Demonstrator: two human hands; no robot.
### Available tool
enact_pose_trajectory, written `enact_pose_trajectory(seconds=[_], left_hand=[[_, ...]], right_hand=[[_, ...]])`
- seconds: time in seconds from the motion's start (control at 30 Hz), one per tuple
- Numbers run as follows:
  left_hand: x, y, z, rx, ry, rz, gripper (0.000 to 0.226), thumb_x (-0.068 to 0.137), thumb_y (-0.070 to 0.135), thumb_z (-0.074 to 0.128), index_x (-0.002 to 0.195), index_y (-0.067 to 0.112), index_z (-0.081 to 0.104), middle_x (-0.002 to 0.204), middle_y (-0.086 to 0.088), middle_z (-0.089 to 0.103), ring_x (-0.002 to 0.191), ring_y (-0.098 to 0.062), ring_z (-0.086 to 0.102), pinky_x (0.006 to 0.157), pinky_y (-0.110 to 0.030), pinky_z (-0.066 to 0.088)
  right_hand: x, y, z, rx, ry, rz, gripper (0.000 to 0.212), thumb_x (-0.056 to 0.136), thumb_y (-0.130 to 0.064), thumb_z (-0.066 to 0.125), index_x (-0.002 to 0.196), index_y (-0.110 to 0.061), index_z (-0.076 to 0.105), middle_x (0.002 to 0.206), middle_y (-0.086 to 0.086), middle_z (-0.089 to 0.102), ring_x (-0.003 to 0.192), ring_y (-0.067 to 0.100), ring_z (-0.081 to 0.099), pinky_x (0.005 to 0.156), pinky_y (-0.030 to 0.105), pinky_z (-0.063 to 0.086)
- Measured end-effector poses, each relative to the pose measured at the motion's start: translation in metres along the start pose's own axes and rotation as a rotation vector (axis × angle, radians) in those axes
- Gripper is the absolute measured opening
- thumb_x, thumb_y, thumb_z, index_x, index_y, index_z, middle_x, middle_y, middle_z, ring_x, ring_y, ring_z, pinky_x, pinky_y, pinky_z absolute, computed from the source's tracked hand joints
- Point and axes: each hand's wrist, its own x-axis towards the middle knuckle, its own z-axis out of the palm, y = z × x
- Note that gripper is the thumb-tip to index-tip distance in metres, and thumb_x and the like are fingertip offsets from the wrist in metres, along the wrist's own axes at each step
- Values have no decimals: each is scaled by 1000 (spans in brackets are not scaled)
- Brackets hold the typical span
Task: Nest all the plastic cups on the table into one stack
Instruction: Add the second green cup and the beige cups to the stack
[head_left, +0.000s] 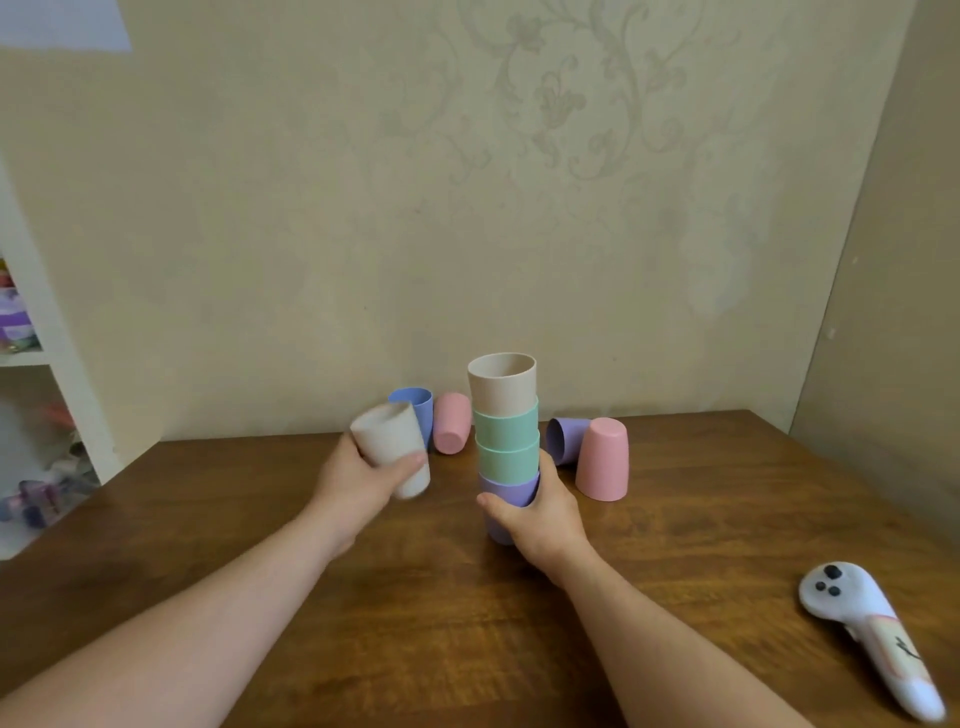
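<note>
item: brown wooden table (363, 623), grain running across, set against a beige patterned wall (363, 208).

item: nested stack of plastic cups (506, 447), upright at table centre. from the bottom: a lilac plastic cup (506, 493), two mint green plastic cups (506, 434), and a beige plastic cup (503, 387) on top, mouth up.

item: right hand (540, 519), wrapped around the lilac base of the stack from its 4 o'clock side, thumb across the front, fingers behind. the stack's foot is hidden by the hand; whether it rests on the table cannot be told.

item: left hand (358, 480), at 9 o'clock of the stack, close beside it but apart. it grips a pale beige plastic cup (392, 449), blurred, tilted with its mouth toward 11 o'clock; thumb across the lower wall.

item: blue plastic cup (415, 410), at 11 o'clock of the stack, near the wall, partly hidden behind the held cup; mouth faces the viewer.

item: pink plastic cup (451, 422), just right of the blue one, base toward the viewer, between it and the stack.

item: second lilac plastic cup (566, 440), on its side at 2 o'clock of the stack, mouth toward the stack.

item: second pink plastic cup (602, 460), upside down at 3 o'clock of the stack, overlapping the fallen lilac cup in view.

item: white handheld controller with dark buttons (872, 634), lying at 4 o'clock, well apart from both hands.

item: white shelf unit (47, 332) at 9 o'clock, contents blurred.
</note>
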Motion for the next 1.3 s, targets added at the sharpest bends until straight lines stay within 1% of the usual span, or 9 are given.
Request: enact_pose_trajectory(seconds=[0.17, 0.33, 0.47, 0.57, 0.7, 0.87, 1.13, 1.23, 1.3], left_hand=[[5, 106, 11, -396, -9, 254, 71, 77, 53, 89, 132, 23, 58, 125, 7, 76, 112, -6, 76, 104, -46, 61], [-3, 157, 35, -297, -112, 379, 55, 88, 34, 90, 134, 18, 63, 120, 7, 77, 93, 10, 74, 79, -14, 59], [-12, 137, 68, -204, -265, 221, 49, 83, 20, 93, 124, 26, 66, 116, 5, 80, 101, -8, 79, 86, -30, 63], [-17, 120, 80, -220, -336, 108, 52, 85, 21, 92, 129, 25, 63, 121, 0, 80, 107, -19, 79, 83, -38, 63], [-22, 115, 82, -252, -350, 58, 54, 90, 23, 88, 133, 30, 57, 119, 7, 76, 103, -13, 75, 71, -33, 54], [-16, 114, 83, -148, -309, 121, 58, 84, 21, 90, 133, 26, 58, 118, 5, 76, 106, -14, 75, 79, -34, 59], [-6, 119, 83, -49, -301, 200, 58, 73, 27, 86, 128, 23, 66, 112, 3, 81, 101, -14, 78, 67, -22, 55], [-7, 110, 78, -31, -333, 212, 71, 80, 26, 93, 137, 25, 51, 118, 7, 75, 98, -5, 73, 60, -15, 53], [-8, 88, 76, -19, -394, 180, 97, 75, 32, 98, 150, 32, 35, 129, 10, 68, 109, -4, 69, 73, -22, 58]], right_hand=[[0, 4, -2, -10, 1, 6, 73, 83, -33, 92, 133, -49, 41, 117, -26, 59, 107, 2, 61, 98, 30, 51], [-4, 6, 1, 4, -7, 15, 75, 83, -32, 93, 136, -46, 42, 121, -23, 60, 112, 7, 62, 95, 28, 51], [-4, 6, 0, 17, 2, 16, 74, 82, -32, 93, 135, -47, 43, 124, -20, 62, 112, 5, 63, 94, 27, 51], [-4, 7, 0, 23, 13, 2, 72, 81, -33, 93, 132, -49, 45, 124, -21, 65, 111, 1, 64, 89, 22, 52], [-3, 9, 1, 22, 14, -4, 72, 80, -34, 93, 133, -48, 46, 125, -19, 66, 112, 3, 65, 92, 25, 53], [-2, 9, 1, 18, 3, 1, 72, 81, -34, 93, 134, -47, 45, 125, -19, 64, 113, 6, 64, 95, 28, 54], [-1, 8, 1, 25, -10, 12, 73, 82, -34, 92, 134, -48, 43, 125, -20, 63, 112, 5, 63, 96, 29, 55], [-1, 9, 1, 42, -14, 22, 73, 82, -34, 93, 134, -48, 44, 124, -21, 63, 112, 5, 64, 96, 29, 56], [-2, 9, 1, 70, -7, 13, 71, 81, -33, 93, 135, -46, 48, 124, -21, 66, 112, 5, 66, 91, 25, 55]])
